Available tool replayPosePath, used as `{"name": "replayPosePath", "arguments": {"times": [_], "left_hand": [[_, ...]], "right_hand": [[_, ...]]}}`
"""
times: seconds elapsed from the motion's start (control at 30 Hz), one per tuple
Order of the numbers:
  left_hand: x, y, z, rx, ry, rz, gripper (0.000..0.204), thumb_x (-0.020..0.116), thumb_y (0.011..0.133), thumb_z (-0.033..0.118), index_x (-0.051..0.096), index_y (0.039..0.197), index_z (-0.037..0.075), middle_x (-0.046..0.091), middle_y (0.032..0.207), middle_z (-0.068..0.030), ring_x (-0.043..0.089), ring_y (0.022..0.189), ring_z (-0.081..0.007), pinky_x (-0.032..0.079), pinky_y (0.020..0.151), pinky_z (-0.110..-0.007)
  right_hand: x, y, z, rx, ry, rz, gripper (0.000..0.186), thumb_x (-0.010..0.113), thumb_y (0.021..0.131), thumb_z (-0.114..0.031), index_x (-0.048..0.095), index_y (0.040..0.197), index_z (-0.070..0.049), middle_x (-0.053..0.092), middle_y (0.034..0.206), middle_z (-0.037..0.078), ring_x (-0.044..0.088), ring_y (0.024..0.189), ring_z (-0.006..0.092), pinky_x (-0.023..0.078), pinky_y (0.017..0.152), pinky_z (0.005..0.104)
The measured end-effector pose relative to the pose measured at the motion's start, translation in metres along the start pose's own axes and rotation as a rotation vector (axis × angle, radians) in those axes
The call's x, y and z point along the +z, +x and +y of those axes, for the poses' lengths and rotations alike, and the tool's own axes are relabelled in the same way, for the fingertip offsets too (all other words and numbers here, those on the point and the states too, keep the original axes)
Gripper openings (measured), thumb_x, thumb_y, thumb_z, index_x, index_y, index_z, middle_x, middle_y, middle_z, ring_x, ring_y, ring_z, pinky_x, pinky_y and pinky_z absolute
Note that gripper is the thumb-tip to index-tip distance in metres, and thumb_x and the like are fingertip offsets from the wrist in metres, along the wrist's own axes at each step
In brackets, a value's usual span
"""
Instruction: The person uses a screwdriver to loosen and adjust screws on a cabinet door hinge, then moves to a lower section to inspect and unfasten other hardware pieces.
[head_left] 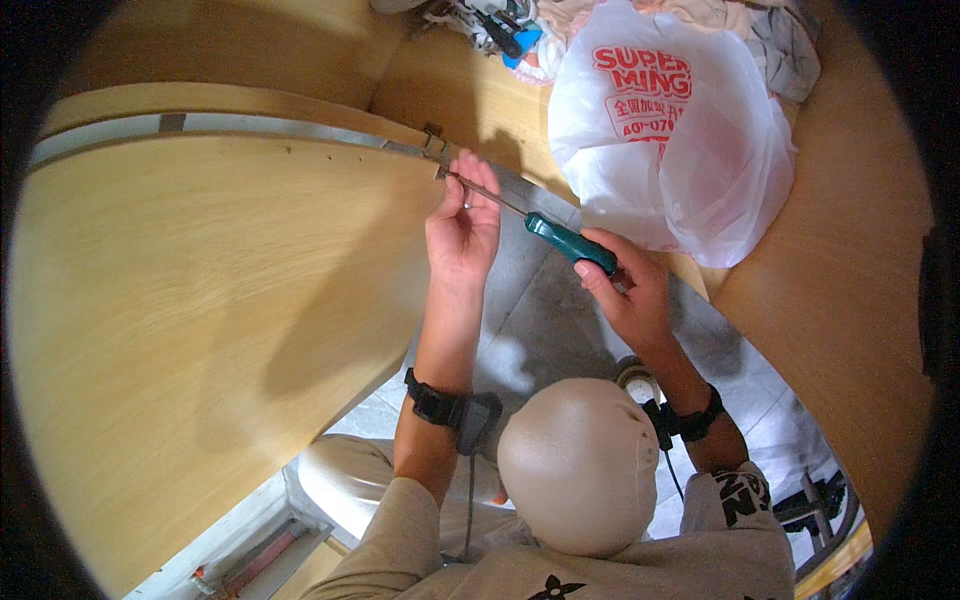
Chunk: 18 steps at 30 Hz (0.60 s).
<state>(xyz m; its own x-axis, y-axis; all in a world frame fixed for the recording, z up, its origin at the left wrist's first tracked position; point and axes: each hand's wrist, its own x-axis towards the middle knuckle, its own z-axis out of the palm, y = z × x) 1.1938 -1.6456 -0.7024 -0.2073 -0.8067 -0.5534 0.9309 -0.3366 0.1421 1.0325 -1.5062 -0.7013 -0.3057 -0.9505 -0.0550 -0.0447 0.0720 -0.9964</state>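
The right hand (628,292) gripped the green handle of a screwdriver (555,238), fingers curled and pressed together round it; the thin shaft ran up and to the left, its tip meeting a small metal bracket (436,146) at the top corner of a large wooden panel (200,300). The left hand (462,232) lay against the panel's right edge just below that corner, thumb and fingers pinching the shaft near its tip to steady it; both wrists wore black straps. A grey metal rail (250,126) ran along the panel's upper edge towards the bracket; a white plastic bag (680,150) with red print sat near, to the right, above the grey floor (560,320), and a heap of cloth lay beyond it at the top.

Whether the tip was seated in a screw head could not be told; the screw itself was too small to see. If the tip sat shallow or at a slant, it would likely slip out under a turn and gouge the panel or jab the left fingers, which were very close to it; the long shaft held at an angle would make that slip more probable.
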Motion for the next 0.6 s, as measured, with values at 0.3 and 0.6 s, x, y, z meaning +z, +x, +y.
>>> {"name": "replayPosePath", "arguments": {"times": [0.3, 0.6], "left_hand": [[-0.006, 0.005, 0.0, 0.026, 0.048, 0.025, 0.022, 0.044, 0.091, 0.002, 0.044, 0.112, -0.004, 0.054, 0.118, -0.0186, 0.055, 0.109, -0.0264, 0.045, 0.098, -0.044], [0.0, 0.006, -0.001, 0.058, 0.087, 0.073, 0.022, 0.045, 0.091, 0.003, 0.047, 0.111, -0.005, 0.055, 0.118, -0.0196, 0.053, 0.112, -0.0288, 0.043, 0.099, -0.045]], "right_hand": [[0.001, 0.002, 0.005, 0.072, 0.115, -0.026, 0.028, 0.065, 0.081, -0.01, 0.06, 0.107, -0.002, 0.065, 0.078, 0.008, 0.059, 0.059, 0.0097, 0.047, 0.053, 0.0219], [-0.02, 0.019, 0.01, 0.662, 0.749, -0.223, 0.024, 0.057, 0.088, -0.016, 0.056, 0.106, 0.0, 0.063, 0.079, 0.009, 0.054, 0.052, 0.0087, 0.038, 0.04, 0.0175]]}}
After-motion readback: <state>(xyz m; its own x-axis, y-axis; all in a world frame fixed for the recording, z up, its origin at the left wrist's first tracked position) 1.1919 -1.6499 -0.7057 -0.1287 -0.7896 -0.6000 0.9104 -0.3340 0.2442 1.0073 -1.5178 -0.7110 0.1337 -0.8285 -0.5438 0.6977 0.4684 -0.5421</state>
